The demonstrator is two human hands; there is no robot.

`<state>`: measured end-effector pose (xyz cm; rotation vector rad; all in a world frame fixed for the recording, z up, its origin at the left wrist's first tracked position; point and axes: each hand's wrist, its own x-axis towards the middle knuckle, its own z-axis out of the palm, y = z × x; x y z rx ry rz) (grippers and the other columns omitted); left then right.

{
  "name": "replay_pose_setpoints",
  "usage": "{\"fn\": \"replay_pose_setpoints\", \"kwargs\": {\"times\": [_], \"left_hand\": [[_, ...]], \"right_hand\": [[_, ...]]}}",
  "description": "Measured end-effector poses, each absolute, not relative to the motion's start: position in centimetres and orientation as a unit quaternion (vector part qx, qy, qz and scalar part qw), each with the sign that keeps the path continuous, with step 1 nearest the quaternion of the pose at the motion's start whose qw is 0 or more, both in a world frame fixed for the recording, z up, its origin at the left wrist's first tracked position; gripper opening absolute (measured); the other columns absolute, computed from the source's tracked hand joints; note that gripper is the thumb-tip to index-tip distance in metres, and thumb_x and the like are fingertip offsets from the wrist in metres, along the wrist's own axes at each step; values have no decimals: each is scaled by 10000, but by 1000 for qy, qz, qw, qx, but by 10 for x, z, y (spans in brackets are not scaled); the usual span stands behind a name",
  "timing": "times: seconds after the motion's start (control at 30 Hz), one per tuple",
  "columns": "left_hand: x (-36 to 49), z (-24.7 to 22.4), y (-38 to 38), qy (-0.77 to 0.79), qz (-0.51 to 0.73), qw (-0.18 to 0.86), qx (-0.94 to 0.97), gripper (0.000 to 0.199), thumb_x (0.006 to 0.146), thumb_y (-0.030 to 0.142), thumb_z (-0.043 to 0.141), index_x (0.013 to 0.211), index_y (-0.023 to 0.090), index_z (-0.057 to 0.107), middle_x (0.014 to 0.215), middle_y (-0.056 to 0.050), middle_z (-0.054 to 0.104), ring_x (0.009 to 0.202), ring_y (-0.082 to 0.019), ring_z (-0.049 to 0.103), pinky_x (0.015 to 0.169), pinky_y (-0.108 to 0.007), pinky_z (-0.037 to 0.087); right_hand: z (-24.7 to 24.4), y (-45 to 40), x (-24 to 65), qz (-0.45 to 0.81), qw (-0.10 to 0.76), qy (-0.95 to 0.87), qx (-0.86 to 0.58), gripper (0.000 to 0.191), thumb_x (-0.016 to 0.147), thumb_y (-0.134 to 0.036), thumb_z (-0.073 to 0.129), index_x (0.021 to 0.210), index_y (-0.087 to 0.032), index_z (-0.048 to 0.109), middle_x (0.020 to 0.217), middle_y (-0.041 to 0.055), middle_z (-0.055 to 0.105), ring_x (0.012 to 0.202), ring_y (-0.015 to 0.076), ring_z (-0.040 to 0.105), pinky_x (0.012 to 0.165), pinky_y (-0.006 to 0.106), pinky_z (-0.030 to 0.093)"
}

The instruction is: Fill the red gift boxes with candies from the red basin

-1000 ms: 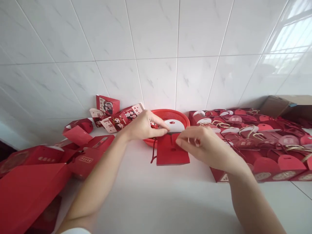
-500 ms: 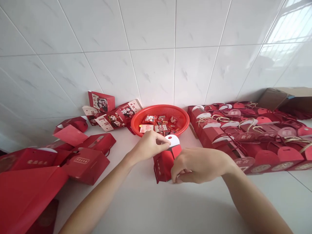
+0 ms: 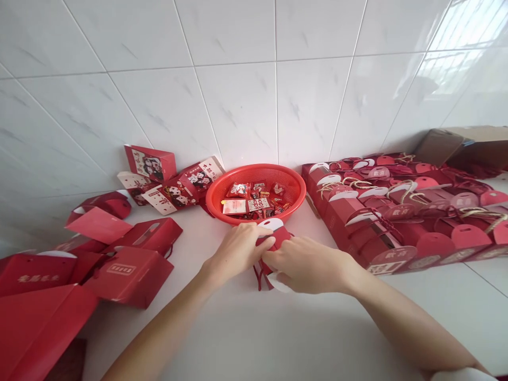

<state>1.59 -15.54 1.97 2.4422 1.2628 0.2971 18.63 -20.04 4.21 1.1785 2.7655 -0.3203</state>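
Observation:
A small red gift box stands on the light tabletop between my hands, just in front of the orange-red basket. My left hand is closed on its left top edge, beside a rounded flap with a white inner side. Curled over the near right part of the box, my right hand hides much of it. Below the right fingers another flap shows its white side, and a dark red cord hangs at the near left.
Wrapped sweets lie in the basket. Closed red gift boxes with cords stand in rows at right, near a brown carton. Other red boxes are heaped at left, with panda-printed boxes behind. A tiled wall rises at the back.
My right hand has moved from the box's near lower side up onto its top, close to my left hand. The near flap is now folded over, with its white side showing. The view has shifted slightly.

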Motion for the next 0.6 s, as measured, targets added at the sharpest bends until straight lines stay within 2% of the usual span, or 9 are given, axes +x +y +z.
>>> {"fn": "replay_pose_setpoints", "kwargs": {"times": [0.1, 0.23, 0.37, 0.5, 0.6], "left_hand": [[17, 20, -160, 434, 88, 165, 881, 313, 954, 296, 384, 658, 204, 344, 659, -4, 481, 674, -170, 439, 585, -287, 231], [18, 22, -161, 452, 59, 158, 876, 365, 995, 327, 308, 653, 204, 342, 667, -16, 458, 710, -192, 468, 591, -294, 241], [19, 24, -162, 470, 51, 160, 867, 434, 1015, 408, 269, 646, 206, 379, 690, -27, 505, 722, -204, 508, 600, -296, 273], [22, 22, -163, 486, 26, 162, 858, 475, 1011, 444, 281, 626, 212, 436, 678, -43, 534, 732, -231, 557, 601, -306, 299], [23, 15, -162, 511, 7, 181, 840, 481, 1008, 476, 300, 676, 211, 525, 750, -65, 592, 729, -250, 599, 626, -320, 349]], "right_hand": [[43, -202, 188, -88, 71, 904, 411, 185, 910, -136, 535, 1037, -144, 670, 836, 69, 701, 682, 193, 623, 529, 301, 250], [49, -206, 190, -74, 119, 884, 446, 211, 958, -152, 488, 871, -165, 680, 789, 65, 699, 697, 209, 655, 536, 295, 261], [53, -210, 192, -63, 132, 870, 470, 217, 960, -156, 485, 853, -169, 673, 770, 75, 697, 716, 228, 670, 557, 280, 295], [54, -211, 197, -44, 85, 871, 482, 144, 948, -203, 512, 974, -155, 645, 814, 95, 692, 708, 247, 670, 563, 283, 325], [58, -209, 202, -35, 74, 859, 505, 165, 921, -233, 578, 1054, -136, 598, 831, 101, 681, 742, 274, 682, 555, 288, 332]]}}
